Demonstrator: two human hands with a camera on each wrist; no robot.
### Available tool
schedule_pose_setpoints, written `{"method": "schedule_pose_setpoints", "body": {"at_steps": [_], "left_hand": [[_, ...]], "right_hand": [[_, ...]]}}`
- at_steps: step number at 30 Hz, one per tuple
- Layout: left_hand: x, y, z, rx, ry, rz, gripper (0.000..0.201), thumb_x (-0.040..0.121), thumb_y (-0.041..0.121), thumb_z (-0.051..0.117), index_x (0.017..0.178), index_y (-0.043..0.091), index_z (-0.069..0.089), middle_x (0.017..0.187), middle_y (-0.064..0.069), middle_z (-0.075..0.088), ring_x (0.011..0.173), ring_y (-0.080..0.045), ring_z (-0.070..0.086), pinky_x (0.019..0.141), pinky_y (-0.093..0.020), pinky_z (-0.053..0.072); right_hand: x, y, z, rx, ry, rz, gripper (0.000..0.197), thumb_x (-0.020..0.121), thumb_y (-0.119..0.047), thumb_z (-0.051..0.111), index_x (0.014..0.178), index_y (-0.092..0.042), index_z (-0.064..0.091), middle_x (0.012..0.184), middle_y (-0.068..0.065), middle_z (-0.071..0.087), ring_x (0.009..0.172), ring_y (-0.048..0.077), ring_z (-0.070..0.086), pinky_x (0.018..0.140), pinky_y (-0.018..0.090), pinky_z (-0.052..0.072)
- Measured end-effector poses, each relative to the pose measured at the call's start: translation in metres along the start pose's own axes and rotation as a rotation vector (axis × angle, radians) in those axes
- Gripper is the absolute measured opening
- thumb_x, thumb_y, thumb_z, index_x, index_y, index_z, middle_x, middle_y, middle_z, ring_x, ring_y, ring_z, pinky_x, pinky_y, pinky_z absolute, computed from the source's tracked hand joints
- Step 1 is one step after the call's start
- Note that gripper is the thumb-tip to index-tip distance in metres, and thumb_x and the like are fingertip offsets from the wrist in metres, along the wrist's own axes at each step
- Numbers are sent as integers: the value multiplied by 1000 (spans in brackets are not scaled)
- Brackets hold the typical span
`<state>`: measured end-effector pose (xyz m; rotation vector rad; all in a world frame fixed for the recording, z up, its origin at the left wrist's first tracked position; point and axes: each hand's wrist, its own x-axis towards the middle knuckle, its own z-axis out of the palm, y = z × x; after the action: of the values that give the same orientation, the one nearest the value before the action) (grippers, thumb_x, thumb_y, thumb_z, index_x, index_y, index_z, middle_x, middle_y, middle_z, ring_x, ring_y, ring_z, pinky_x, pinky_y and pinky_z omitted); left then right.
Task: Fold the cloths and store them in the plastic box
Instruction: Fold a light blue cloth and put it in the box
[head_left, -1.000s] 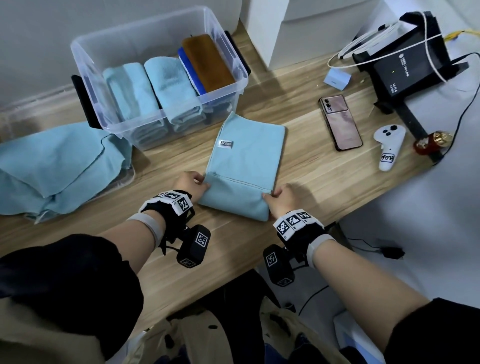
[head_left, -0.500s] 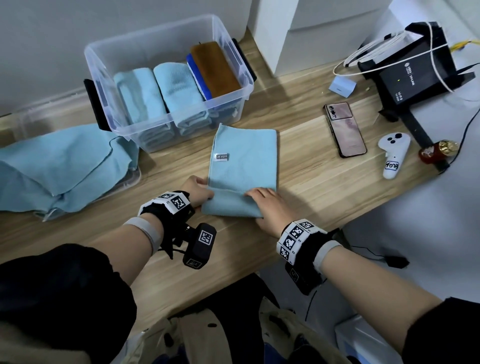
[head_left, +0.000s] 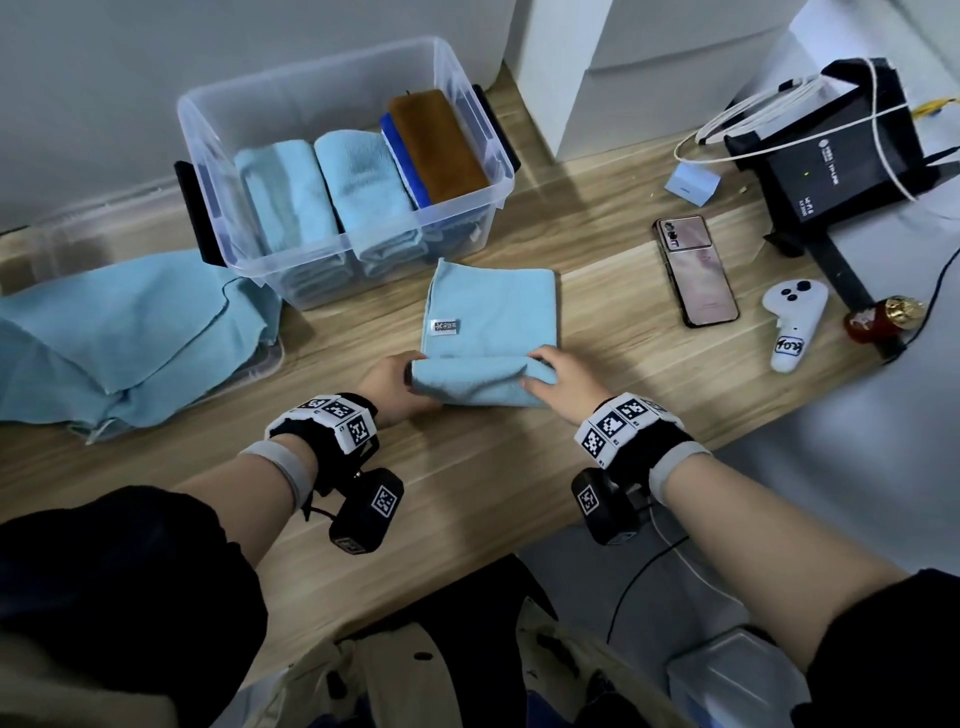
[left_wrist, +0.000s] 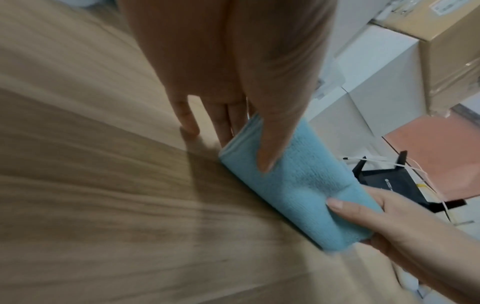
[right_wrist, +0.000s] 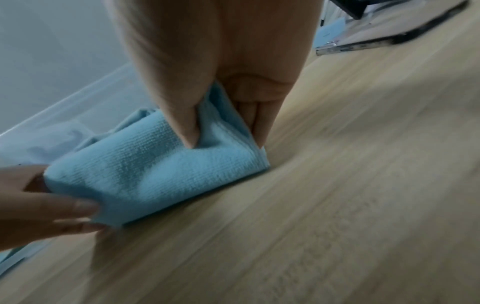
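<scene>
A light blue cloth lies on the wooden table in front of the clear plastic box. Its near end is rolled over into a thick fold. My left hand pinches the fold's left end, thumb on top and fingers behind. My right hand pinches the right end the same way. The box holds two rolled light blue cloths, a dark blue one and a brown one.
A heap of unfolded light blue cloths lies at the left on a clear lid. Right of the cloth lie a pink phone, a white controller, a small red bottle and a black router with cables. The table edge runs close behind my wrists.
Both hands have rolled the cloth's near end further away from me, so the fold is thicker. The right hand went from lying flat on the fold to pinching its right end.
</scene>
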<state>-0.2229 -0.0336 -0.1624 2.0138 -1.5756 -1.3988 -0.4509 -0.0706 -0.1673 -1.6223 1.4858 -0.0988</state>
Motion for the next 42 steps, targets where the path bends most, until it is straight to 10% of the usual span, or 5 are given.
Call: {"method": "schedule_pose_setpoints", "body": {"at_steps": [15, 23, 28, 38, 42], "left_hand": [[21, 2, 11, -164, 160, -232, 38, 81, 6, 62, 117, 4, 50, 104, -14, 68, 94, -30, 64, 72, -30, 46], [18, 1, 5, -316, 114, -391, 42, 80, 3, 59, 120, 5, 48, 91, -12, 62, 66, -19, 56, 52, -27, 51], [6, 0, -3, -333, 17, -441, 46, 80, 0, 56, 123, 16, 48, 75, -5, 51, 53, -18, 49, 33, -18, 42], [-11, -5, -20, -274, -28, -80, 56, 68, 57, 69, 116, 29, 59, 121, 2, 57, 111, -14, 53, 92, -21, 38], [-6, -10, -14, -189, 23, -134, 57, 78, 22, 73, 129, 10, 49, 118, -6, 60, 99, -14, 54, 83, -23, 41]], "right_hand": [[19, 8, 8, 141, 332, 310, 34, 76, -20, 73, 98, -14, 46, 74, -8, 47, 82, 19, 53, 68, 26, 40], [-1, 2, 8, -508, 87, -394, 63, 72, -45, 65, 130, -26, 48, 142, -5, 42, 136, 18, 31, 110, 38, 23], [-2, 4, 6, -641, -1, -429, 55, 75, -19, 61, 128, -26, 51, 130, -5, 55, 124, 18, 47, 106, 29, 20], [23, -15, -9, -290, -159, -74, 31, 78, -24, 68, 107, -20, 56, 99, 0, 59, 91, 22, 57, 76, 29, 44], [38, -2, 0, -42, -13, 33, 39, 70, -26, 79, 99, -17, 54, 97, -1, 56, 92, 22, 57, 90, 39, 46]]}}
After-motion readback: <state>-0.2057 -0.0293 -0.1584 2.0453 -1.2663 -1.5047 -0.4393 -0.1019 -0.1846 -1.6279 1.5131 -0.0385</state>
